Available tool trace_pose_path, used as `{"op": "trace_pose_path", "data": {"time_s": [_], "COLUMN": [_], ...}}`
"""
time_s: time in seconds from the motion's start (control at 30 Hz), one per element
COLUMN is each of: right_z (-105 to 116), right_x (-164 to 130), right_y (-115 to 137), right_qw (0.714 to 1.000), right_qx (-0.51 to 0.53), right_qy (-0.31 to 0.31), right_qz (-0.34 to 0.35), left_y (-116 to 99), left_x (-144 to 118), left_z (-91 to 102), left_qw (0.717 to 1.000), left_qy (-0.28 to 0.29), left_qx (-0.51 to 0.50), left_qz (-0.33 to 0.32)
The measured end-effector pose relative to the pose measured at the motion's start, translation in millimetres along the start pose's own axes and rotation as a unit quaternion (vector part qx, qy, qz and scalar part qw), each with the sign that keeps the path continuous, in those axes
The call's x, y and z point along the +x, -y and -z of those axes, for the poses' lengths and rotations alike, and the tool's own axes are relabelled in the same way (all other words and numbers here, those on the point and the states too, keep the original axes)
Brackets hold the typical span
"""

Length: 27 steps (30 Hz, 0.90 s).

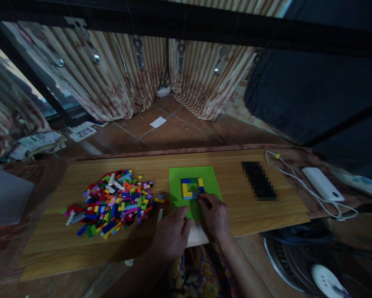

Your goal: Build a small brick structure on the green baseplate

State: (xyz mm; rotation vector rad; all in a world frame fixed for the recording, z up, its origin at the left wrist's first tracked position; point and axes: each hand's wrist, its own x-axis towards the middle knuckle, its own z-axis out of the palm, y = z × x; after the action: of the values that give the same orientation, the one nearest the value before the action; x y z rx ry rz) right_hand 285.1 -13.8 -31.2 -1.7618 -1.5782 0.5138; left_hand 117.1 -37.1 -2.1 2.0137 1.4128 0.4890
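Covering baseplate point(194, 182) near edge, fingers point(204, 201) blurred

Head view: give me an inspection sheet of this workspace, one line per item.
Surface: wooden board used as a table.
Job's things: green baseplate bearing a small blue-and-yellow brick frame; loose brick pile to its left.
Clutter: dark blurred object; white power bank.
Hands: left hand rests at the baseplate's near edge; right hand, fingertips at the frame; grip unclear.
Cables: white cable by the power bank.
Surroundings: striped curtains, tiled floor, papers, fan.
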Motion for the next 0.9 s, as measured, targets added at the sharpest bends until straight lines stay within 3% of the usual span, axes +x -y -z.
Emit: {"op": "trace_pose_path", "data": {"time_s": [0.53, 0.7, 0.8, 0.9], "right_z": [-3.0, -6.4, -5.8, -0.4], "right_x": [-2.6, -0.4, -0.5, -4.3], "right_y": [-1.9, -0.3, -0.9, -0.1], "right_qw": [0.998, 0.998, 0.999, 0.995], "right_qx": [-0.055, -0.064, -0.031, 0.098], "right_qy": [-0.005, -0.002, -0.001, -0.018], "right_qz": [0.017, -0.005, -0.017, -0.023], "left_y": [-1.7, 7.5, 15.1, 20.7], "left_x": [24.8, 27.3, 26.3, 24.5], "left_z": [-8.9, -18.8, -25.6, -29.3], "left_qw": [0.996, 0.996, 0.995, 0.994], "left_qy": [0.041, 0.010, -0.022, -0.049], "left_qx": [0.072, 0.088, 0.097, 0.093], "left_qz": [0.027, 0.030, 0.005, -0.022]}}
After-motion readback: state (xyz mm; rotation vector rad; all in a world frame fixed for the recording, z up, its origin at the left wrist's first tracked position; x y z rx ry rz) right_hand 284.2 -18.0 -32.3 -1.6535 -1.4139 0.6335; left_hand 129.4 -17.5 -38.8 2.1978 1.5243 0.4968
